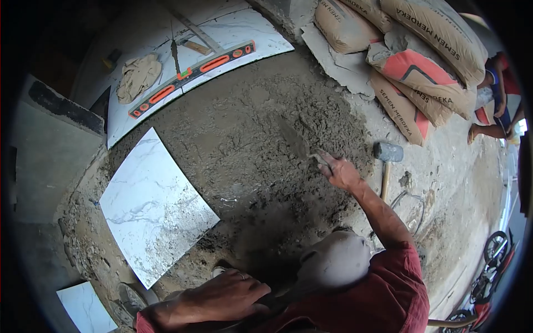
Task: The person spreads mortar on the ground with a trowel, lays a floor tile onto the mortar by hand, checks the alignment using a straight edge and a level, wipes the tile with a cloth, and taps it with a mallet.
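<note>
Two bare hands on my head feed. Right hand (341, 174): grip clenched on a trowel (293, 140), its blade lying on grey mortar (233, 119). Left hand (225, 297): loosely bent, low in view; I cannot tell whether that grip holds anything. One marbled tile (151, 202) lies beside the mortar.

A wet mortar bed (244, 111) spreads across the rough concrete floor (461, 166) before us, marble-patterned laid tiles (269, 36) along its far edge, a grit-strewn loose tile (150, 188) at its left, a mallet (388, 152) and stacked "Semen Merdeka" cement bags (425, 75) to its right.
</note>
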Motion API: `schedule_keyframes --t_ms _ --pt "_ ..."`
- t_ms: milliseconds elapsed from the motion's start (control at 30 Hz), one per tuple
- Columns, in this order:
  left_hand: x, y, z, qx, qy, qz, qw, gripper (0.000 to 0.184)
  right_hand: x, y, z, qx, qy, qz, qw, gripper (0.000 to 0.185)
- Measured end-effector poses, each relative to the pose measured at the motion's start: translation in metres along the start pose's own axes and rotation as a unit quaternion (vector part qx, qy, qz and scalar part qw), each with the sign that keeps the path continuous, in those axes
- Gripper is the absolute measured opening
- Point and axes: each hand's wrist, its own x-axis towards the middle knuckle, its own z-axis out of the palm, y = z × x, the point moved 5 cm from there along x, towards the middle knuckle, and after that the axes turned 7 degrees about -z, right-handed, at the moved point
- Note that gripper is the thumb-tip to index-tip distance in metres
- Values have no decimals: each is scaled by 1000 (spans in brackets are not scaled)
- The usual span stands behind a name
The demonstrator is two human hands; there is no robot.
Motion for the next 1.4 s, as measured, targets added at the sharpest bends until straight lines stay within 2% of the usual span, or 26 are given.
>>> schedule_keyframes --t_ms 133,200,267,400,467,500,533,567,600,667,733,800,867,967,1033,1067,1133,1167,1200,1300,1367,1400 --pt "11 -5 -2 6 -3 -24 1000 40 12 -7 15 -12 -57 -40 997 49" --pt "12 -7 -4 7 6 -38 999 41 16 37 -13 17 16 36 999 48" --pt "11 -7 -6 -15 -5 -46 999 42 5 95 -23 -10 64 61 996 47" --pt "12 -17 0 -1 -18 -49 999 42 -31 77 -24 -68 114 90 987 41" --pt "16 -17 -4 -18 -2 -40 999 41 -47 65 -11 40 209 106 971 35" --pt "17 -18 -4 -19 -3 -41 999 41 -50 49 -6 41 209 106 971 35" --pt "17 -18 -4 -16 -13 -37 999 41 -55 40 3 254 213 219 917 32" --pt "17 -18 -4 -14 -22 -33 999 41 -56 31 18 451 205 319 808 30" --pt "17 -18 -4 -15 -22 -33 999 41 -48 22 24 451 205 319 808 30" --pt "14 -19 -4 -18 -23 -39 999 43 -29 6 42 641 245 323 652 33" --pt "12 -18 -6 -11 -19 -37 999 42 9 -18 41 688 226 333 604 31" --pt "11 -18 -5 -3 -14 -39 999 41 52 -24 47 687 266 327 592 32" --pt "9 -20 -2 -4 -26 -36 999 39 102 -12 61 690 298 290 593 27" --pt "7 -16 -3 -9 -36 -50 998 37 162 6 64 699 288 274 595 27" --pt "6 -14 -4 -13 -31 -52 998 37 201 24 65 659 260 272 651 31" --pt "6 -12 -5 -21 -28 -51 998 38 218 33 64 662 262 268 649 31" --pt "6 -9 -8 -32 -19 -55 998 38 235 35 49 573 241 289 728 37" --pt "5 -7 -9 -51 -11 -58 997 38 235 30 38 634 214 287 686 41" --pt "6 -7 -8 -51 -10 -59 997 38 233 33 31 634 213 286 686 41" --pt "9 -5 -10 -28 -6 -48 998 40 229 63 21 491 29 269 828 40" --pt "9 -10 -1 -5 -118 -116 986 40 186 51 -4 440 -60 224 868 40" --pt "11 -10 -4 -5 -115 -116 987 40 169 52 -9 365 -132 196 900 41"
